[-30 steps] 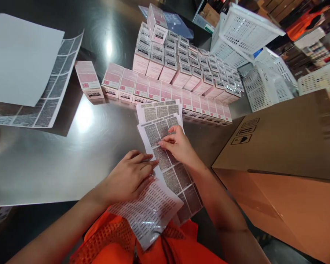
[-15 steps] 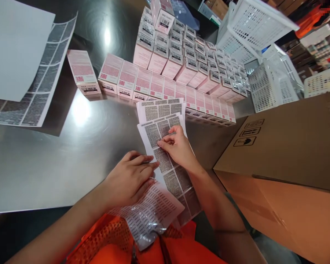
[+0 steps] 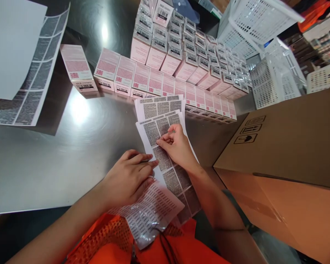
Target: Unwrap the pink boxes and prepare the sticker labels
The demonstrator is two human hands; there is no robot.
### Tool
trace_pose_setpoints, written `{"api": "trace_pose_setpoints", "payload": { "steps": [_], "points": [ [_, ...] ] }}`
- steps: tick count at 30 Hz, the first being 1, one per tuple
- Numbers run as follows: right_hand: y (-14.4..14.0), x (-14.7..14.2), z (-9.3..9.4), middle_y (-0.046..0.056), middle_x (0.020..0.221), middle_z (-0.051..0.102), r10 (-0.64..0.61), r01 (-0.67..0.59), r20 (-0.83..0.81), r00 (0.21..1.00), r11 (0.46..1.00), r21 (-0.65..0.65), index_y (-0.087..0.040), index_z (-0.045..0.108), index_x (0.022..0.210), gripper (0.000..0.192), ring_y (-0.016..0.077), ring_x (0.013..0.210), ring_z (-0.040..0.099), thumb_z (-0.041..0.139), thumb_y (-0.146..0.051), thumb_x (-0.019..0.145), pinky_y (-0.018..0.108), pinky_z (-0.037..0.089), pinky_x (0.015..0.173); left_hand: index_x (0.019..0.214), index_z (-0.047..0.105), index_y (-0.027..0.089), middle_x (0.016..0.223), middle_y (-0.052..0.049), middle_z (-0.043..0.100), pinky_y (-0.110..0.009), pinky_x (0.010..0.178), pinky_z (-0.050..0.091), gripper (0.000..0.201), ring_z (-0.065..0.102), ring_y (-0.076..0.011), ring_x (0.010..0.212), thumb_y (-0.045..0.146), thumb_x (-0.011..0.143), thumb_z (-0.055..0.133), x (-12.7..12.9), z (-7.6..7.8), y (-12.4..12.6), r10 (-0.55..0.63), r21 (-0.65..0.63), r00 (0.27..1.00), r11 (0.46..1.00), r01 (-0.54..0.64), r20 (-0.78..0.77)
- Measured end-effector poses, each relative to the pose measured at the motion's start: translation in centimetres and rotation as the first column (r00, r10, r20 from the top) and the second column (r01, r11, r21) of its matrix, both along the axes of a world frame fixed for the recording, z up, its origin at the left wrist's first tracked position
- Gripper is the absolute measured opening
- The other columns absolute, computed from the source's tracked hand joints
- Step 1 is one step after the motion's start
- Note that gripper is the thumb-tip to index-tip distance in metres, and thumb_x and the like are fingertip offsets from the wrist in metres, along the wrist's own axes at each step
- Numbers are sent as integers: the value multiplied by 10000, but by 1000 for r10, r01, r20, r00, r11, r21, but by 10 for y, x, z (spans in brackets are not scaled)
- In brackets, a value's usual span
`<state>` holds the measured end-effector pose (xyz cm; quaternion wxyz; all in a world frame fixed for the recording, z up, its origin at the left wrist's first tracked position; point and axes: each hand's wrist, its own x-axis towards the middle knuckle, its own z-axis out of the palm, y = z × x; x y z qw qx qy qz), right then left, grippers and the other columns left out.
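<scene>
A sheet of printed text labels (image 3: 154, 130) lies on the shiny metal table (image 3: 57, 161), on top of a second label sheet (image 3: 159, 106). My left hand (image 3: 129, 178) lies flat on the sheet's lower left edge, pressing it down. My right hand (image 3: 176, 145) rests on the middle of the sheet, thumb and forefinger pinched at the corner of one label. A crinkled clear bag of printed strips (image 3: 151, 212) hangs over the table edge under my left wrist. Rows of pink boxes (image 3: 159, 82) lie just beyond the sheets.
A large brown cardboard carton (image 3: 286, 146) stands close on the right. Stacked pink boxes (image 3: 187, 55) fill the far middle, with white plastic baskets (image 3: 264, 55) behind. At far left lie a label sheet (image 3: 30, 91) under blank white paper (image 3: 11, 44), and one pink box (image 3: 77, 68) apart.
My right fingers have curled in from a flatter touch to a pinch on one label. The left hand has stayed put. The view has shifted slightly.
</scene>
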<state>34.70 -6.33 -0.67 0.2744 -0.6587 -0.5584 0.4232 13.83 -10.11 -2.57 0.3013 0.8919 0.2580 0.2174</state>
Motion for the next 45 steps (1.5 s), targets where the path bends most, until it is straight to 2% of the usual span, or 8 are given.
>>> {"api": "trace_pose_setpoints", "payload": {
  "steps": [8,13,15,19,24,29,37,45],
  "points": [
    [0,-1,0,-30,845,566,-128,88,286,950,985,148,-247,401,947,497,167,736,566,799,-268,651,331,468,733,1040,618,179,1222,-43,723,-483,992,319,201,575,-275,1253,263,1010,438,-3,0,-2,-8,-1,1000,1000,8,-12],
    [7,31,-4,-9,917,578,-257,260,-47,965,962,84,-236,493,996,551,125,671,539,812,-453,603,282,490,643,1185,603,181,1199,-23,730,-470,980,321,245,582,-266,1232,241,999,456,-1,-2,-2,0,15,1000,1000,0,20],
    [7,39,-3,4,848,615,-235,239,-93,967,970,37,-216,581,968,461,136,669,554,770,-501,659,276,486,629,1233,590,183,1199,-14,730,-467,977,319,275,585,-262,1224,237,996,462,-1,-3,-3,5,25,999,1000,-6,33],
    [4,43,-3,6,652,602,-161,162,43,986,987,-11,-190,691,793,341,151,586,516,690,-528,744,280,426,563,1252,585,181,1210,-14,725,-471,989,316,287,578,-263,1234,240,992,477,-2,-4,-3,17,20,999,1000,-18,28],
    [6,42,-2,-15,600,570,-64,62,167,984,998,17,-191,678,680,298,133,559,470,678,-471,779,267,344,543,1256,587,183,1201,-17,727,-472,981,323,290,578,-267,1235,241,992,480,-2,-4,-2,6,9,1000,1000,-7,20],
    [9,41,5,-11,631,636,36,-36,232,972,999,-4,-197,675,670,252,147,594,538,670,-422,784,270,372,584,1237,598,182,1192,-28,731,-469,984,324,279,584,-262,1234,225,988,479,-1,-3,-2,12,4,1000,1000,-12,27],
    [9,37,5,2,692,691,19,-25,257,966,999,20,-212,685,678,217,170,644,597,675,-399,787,289,420,629,1195,617,196,1205,-42,728,-468,999,321,257,579,-260,1247,241,1000,457,-1,-3,-2,18,-2,999,1000,-18,27],
    [6,27,4,-10,686,618,-63,33,365,929,996,87,-214,610,670,175,160,645,561,723,-305,768,304,445,700,1182,629,184,1202,-49,725,-465,998,331,259,576,-259,1252,247,1002,454,-2,-1,-2,13,-13,1000,1000,-13,1]
  ]
}}
